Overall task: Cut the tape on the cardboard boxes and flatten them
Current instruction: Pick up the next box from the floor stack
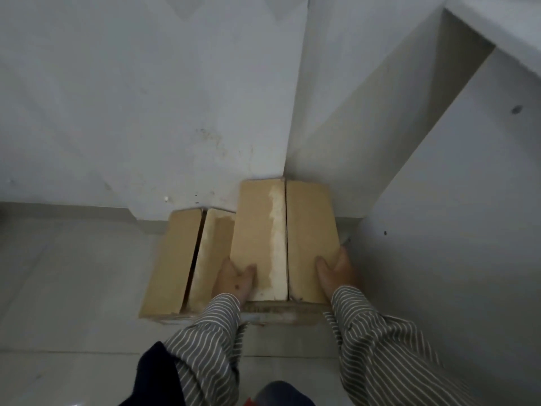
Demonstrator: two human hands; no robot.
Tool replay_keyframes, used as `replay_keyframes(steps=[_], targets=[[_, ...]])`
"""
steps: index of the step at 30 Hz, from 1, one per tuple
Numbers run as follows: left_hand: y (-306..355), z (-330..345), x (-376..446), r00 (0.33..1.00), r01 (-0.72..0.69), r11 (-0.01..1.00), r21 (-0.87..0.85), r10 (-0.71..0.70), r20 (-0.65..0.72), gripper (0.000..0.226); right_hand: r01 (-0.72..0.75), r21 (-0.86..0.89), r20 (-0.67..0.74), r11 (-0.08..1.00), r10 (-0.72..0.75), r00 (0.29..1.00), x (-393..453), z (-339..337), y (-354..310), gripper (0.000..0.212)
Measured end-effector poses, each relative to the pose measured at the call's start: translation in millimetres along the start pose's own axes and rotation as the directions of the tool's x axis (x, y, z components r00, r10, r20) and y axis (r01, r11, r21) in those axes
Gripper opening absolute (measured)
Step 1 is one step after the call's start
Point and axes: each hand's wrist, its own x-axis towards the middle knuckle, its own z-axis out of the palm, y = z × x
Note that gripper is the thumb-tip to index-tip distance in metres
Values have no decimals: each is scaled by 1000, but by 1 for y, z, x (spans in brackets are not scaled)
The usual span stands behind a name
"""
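Two brown cardboard boxes stand in a wall corner. The taller box (pixel 257 230) has closed top flaps with a pale strip of tape residue beside the middle seam. My left hand (pixel 235 278) grips its near left edge, thumb on top. My right hand (pixel 336 271) grips its near right edge, thumb on the right flap. A thin grey cutter tip (pixel 345 239) sticks out past that hand's fingers. The lower box (pixel 175 259) sits against the taller one on the left, with a dark gap between its flaps.
White walls (pixel 146 112) close in behind the boxes and on the right (pixel 439 230). Pale tiled floor (pixel 73 288) lies to the left and in front. My striped sleeves and a dark cloth (pixel 155 373) fill the bottom of the view.
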Motion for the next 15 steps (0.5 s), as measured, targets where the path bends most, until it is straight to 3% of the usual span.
replay_keyframes(steps=[2,6,15], targets=[[14,-17,-20,1000,7,1000,-7,-7,-20,58,7,-20,6,1000,-7,1000,-19,-12,-17,53],[53,-60,-70,999,-30,1000,7,31,-44,57,22,-41,10,999,-22,1000,-71,-45,-58,69],[165,-157,-212,977,-176,984,-37,171,-125,51,123,-42,-47,992,-125,991,-195,-159,-187,73]])
